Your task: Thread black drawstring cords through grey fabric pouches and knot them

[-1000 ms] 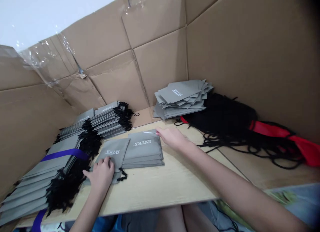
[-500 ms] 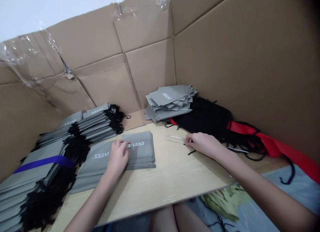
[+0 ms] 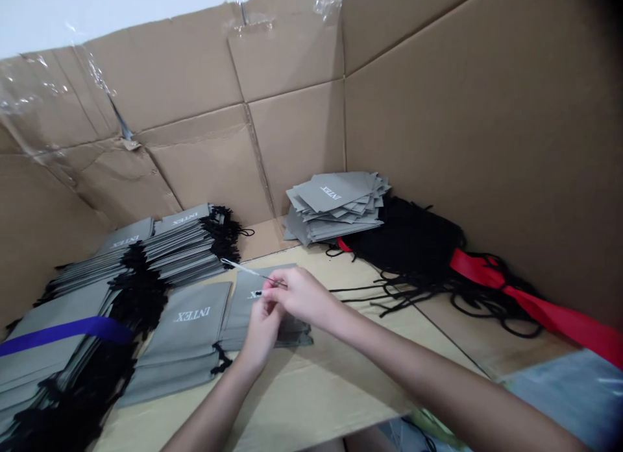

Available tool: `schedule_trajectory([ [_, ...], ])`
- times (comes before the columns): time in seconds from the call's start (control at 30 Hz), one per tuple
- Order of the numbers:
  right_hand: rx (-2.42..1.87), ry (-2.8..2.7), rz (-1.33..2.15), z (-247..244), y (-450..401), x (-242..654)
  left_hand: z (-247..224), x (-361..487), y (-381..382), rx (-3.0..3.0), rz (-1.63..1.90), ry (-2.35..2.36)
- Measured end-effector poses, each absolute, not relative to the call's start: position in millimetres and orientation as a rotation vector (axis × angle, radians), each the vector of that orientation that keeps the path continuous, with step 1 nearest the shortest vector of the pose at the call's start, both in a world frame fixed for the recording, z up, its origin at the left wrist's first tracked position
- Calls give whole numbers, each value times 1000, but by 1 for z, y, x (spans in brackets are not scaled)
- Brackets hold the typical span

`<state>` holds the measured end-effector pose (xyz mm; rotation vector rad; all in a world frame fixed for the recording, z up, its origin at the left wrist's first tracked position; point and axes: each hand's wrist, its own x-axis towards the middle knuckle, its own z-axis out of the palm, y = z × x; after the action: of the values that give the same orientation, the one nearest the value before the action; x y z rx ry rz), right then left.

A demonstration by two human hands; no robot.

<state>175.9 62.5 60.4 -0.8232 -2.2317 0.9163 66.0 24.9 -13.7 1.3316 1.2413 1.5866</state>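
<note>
Over the nearer grey pouches (image 3: pixel 243 280), my right hand (image 3: pixel 294 293) pinches a thin metal threading tool (image 3: pixel 239 266) whose looped tip points left. Black cord (image 3: pixel 357 289) trails from this hand toward the cord bundle on the right. My left hand (image 3: pixel 267 319) is closed just below it, fingertips meeting those of my right hand; what it grips is too small to make out. Left of my hands lies another small pile of grey pouches (image 3: pixel 192 316) printed INTEX, with a black cord knot at its lower right corner.
Stacks of corded grey pouches (image 3: pixel 63 309) fill the left side, one under a purple band (image 3: pixel 73 334). At the back sits a loose grey pile (image 3: pixel 335 196) beside a black cord bundle (image 3: pixel 413 235) with red ribbon (image 3: pixel 549 306). Cardboard walls (image 3: pixel 292 141) surround the board (image 3: pixel 287 387).
My right hand has moved left with the tool to meet my left hand, pulling black cord along. My left hand has shifted right off the pouch print and closed.
</note>
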Motion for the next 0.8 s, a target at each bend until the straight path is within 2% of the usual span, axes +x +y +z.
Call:
schedule_trajectory([
  [0.13,-752,-2144,1068,54,68,159,-7,44,24,1310,1685,1293],
  [0.27,-793,-2103,1060,46,86,151,-3,26,24,1306,1695,1305],
  [0.4,-930,-2101,857,46,114,167,0,4,26,1028,1828,1175],
  [0.57,-1222,-2053,418,53,149,209,23,-43,29,713,1962,967],
  [0.67,-1291,-2117,314,46,154,212,32,-58,28,777,1916,983],
  [0.8,-1116,-2388,287,30,133,189,24,-39,28,944,1725,1064],
])
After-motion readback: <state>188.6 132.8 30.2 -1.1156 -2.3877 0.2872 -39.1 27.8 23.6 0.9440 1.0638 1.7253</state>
